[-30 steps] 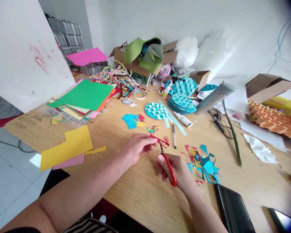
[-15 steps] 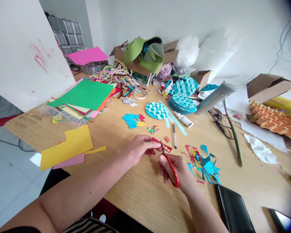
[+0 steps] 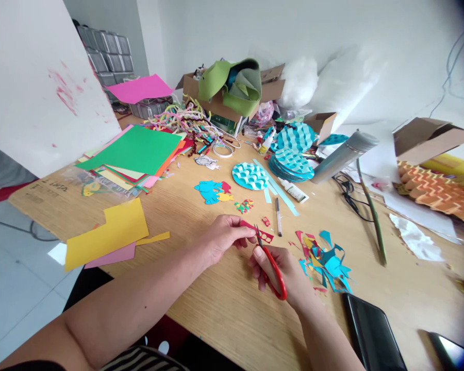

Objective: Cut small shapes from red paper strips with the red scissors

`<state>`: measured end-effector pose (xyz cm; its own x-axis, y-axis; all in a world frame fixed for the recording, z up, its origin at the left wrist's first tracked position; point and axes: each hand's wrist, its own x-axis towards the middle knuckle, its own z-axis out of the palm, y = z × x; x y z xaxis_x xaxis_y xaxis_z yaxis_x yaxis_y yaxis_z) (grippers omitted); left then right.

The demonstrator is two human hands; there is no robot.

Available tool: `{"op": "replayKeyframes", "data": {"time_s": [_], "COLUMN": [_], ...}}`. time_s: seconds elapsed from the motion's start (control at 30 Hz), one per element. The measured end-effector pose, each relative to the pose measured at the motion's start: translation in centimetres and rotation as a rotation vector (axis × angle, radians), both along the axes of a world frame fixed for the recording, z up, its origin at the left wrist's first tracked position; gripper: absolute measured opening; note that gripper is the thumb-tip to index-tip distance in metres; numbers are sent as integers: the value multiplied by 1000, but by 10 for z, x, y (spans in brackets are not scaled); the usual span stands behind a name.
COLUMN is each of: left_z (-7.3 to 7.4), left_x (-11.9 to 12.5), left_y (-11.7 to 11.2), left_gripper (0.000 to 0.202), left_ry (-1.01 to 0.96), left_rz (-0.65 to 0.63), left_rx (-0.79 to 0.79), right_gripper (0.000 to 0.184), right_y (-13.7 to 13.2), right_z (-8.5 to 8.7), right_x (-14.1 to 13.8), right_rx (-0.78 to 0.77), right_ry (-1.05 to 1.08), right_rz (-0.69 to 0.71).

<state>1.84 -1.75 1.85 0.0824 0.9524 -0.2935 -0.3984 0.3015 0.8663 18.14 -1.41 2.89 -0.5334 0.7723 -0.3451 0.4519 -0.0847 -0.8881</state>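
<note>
Between the fingertips of my left hand (image 3: 232, 236) is a small strip of red paper (image 3: 268, 237) with round holes in its far end. My right hand (image 3: 277, 268) grips red-handled scissors (image 3: 277, 275), their blades pointing up and lying against the strip. Just beyond the strip lie a small red paper cutout (image 3: 265, 221) and a pen (image 3: 279, 216). A cluster of tiny red and green pieces (image 3: 244, 206) sits a little farther left. Behind it are blue, red and yellow fish-shaped cutouts (image 3: 209, 192).
Paper scraps (image 3: 332, 263) and a black phone-like object (image 3: 373, 330) lie right of my right hand. Yellow paper (image 3: 112, 232) and a coloured paper stack (image 3: 135, 149) are at left. Blue decorated discs (image 3: 250, 176), a glue bottle (image 3: 294, 190) and a grey tube (image 3: 344, 154) stand farther back.
My left hand and the red strip have shifted very slightly left. The scissors keep nearly the same place; the rest of the table looks unchanged.
</note>
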Motion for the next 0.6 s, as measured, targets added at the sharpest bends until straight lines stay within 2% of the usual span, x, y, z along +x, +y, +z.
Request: {"op": "replayKeyframes", "data": {"time_s": [0.6], "left_z": [-4], "left_x": [-1], "left_y": [-1], "left_gripper": [14], "left_ry": [-6], "left_rz": [-35], "left_rx": [4], "right_gripper": [50], "right_y": [-1], "right_z": [6], "right_x": [-4], "right_rx": [-9], "right_ry": [-6], "right_rz": [-27]}}
